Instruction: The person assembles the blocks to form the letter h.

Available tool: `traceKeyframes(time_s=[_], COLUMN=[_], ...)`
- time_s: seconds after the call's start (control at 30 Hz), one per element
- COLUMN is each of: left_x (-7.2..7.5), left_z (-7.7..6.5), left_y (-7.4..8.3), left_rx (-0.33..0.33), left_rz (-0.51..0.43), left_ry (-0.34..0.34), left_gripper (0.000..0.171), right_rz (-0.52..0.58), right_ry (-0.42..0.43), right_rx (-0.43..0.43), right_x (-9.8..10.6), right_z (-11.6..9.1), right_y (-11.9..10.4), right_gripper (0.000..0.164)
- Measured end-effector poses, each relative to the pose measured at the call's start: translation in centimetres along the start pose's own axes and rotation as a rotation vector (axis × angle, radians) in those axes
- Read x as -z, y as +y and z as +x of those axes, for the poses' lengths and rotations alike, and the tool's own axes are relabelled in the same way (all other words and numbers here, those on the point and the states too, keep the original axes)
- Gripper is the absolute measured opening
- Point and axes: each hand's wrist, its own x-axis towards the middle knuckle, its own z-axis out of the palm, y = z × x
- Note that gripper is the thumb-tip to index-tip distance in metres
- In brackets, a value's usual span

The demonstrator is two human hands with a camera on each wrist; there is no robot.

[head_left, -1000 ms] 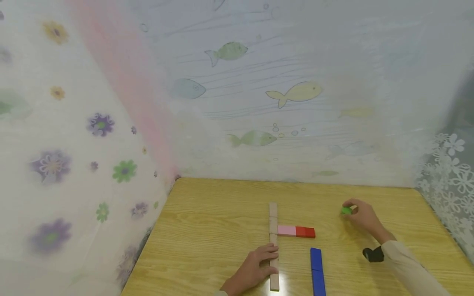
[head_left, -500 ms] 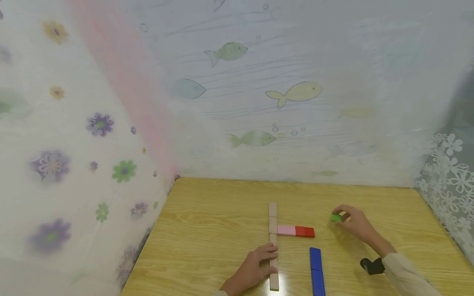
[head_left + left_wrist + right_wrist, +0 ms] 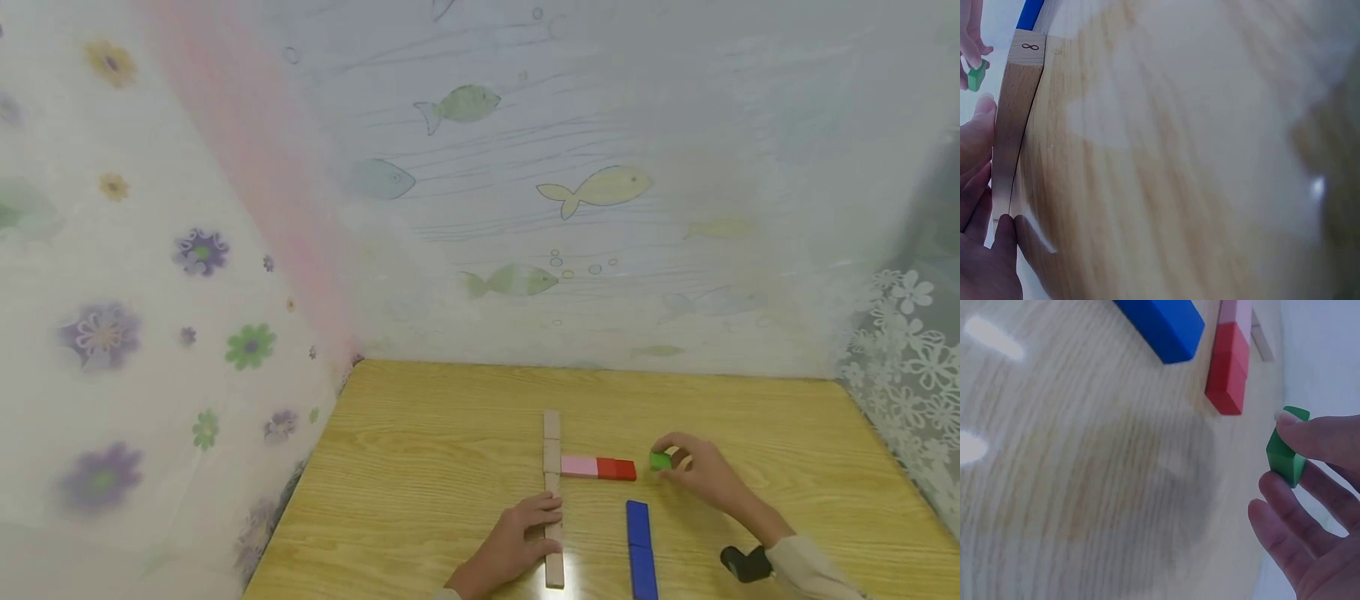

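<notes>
In the head view, my left hand rests its fingers on a line of plain wooden blocks. The left wrist view shows the thumb by the block's upper edge and a fingertip low against its side; an 8 marks the near wooden block. My right hand pinches a small green block between thumb and fingers, above the table. Just left of it, a pink block and red blocks run sideways from the wooden line. In the right wrist view, the green block is tilted, apart from the red end.
Two blue blocks lie end to end between the hands, nearer the front. A dark strap-like piece sits at the right wrist by the sleeve. Printed sheets rise behind and left of the wood-grain table.
My right hand has carried the green block left and toward me, close to the red end of the row. The left hand stays in place on the wooden blocks.
</notes>
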Motion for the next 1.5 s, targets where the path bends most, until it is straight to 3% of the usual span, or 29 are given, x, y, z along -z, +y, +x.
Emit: traceKeyframes(time_s=[0.33, 0.77, 1.03, 1.5], left_x=[0.0, -0.1, 0.2, 0.1], left_z=[0.0, -0.1, -0.1, 0.0], left_y=[0.1, -0.2, 0.3, 0.3], left_rx=[0.015, 0.015, 0.043, 0.042], left_rz=[-0.018, -0.018, -0.02, -0.023], left_ry=[-0.008, -0.001, -0.027, -0.024], left_gripper=[0.043, 0.044, 0.043, 0.044], right_rz=[0.074, 0.094, 0.133, 0.09], right_ry=[-0.066, -0.062, -0.098, -0.086], right_rx=[0.001, 0.035, 0.012, 0.017], right_x=[-1.0, -2.1, -2.7, -4.1], right_z=[-0.3, -0.5, -0.6, -1.2], right_y=[-0.4, -0.8, -0.7, -0.5], right_gripper=[0.028, 0.03, 0.029, 0.029])
